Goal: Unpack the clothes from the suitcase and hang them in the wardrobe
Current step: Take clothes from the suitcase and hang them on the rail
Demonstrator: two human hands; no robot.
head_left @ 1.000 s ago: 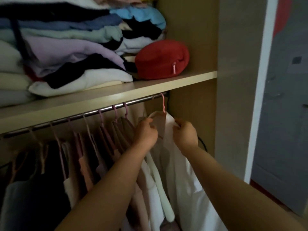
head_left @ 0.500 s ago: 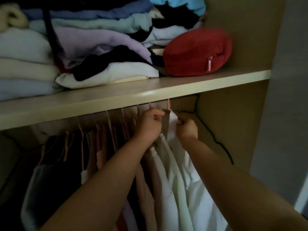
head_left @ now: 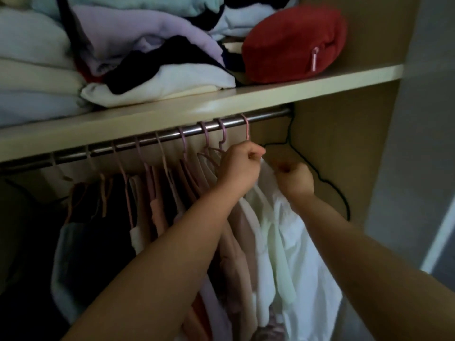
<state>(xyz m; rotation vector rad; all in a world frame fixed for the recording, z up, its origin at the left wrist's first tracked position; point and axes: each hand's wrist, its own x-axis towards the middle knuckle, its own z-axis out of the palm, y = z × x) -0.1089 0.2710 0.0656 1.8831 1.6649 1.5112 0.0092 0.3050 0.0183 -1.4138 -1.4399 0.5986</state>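
Wardrobe shot, pretty dim, so some detail is lost. White garment (head_left: 302,242) is hung at the far right end of the rail (head_left: 268,117), carried on a pink hanger (head_left: 247,130) whose hook is looped over the metal bar.

Both hands are raised to the top of the garment. Left hand (head_left: 240,168) is curled tight just under the hook, grip clenched on the collar area of the fabric. Whether the hanger's neck is caught in that grip as well can't be told. Right hand (head_left: 295,179) is balled up just beside it, grip pinched on the garment's right shoulder, back of the hand turned to the camera. The two hands are seen close together, not touching.

To the left, a row of other pink hangers (head_left: 183,139) is lined up on the same rail. They're loaded with pale pink, cream and dark clothes, packed up against the white one.

Shelf (head_left: 270,94) is fixed right above the rail, and a stack of folded clothes (head_left: 157,77) is piled on it in white, lilac, black and pale blue layers. Red zip pouch (head_left: 293,43) is parked at the right end of the stack, with a pink zip pull dangling at its front. Black cable (head_left: 324,179) is draped down the wardrobe's back corner behind the right hand.
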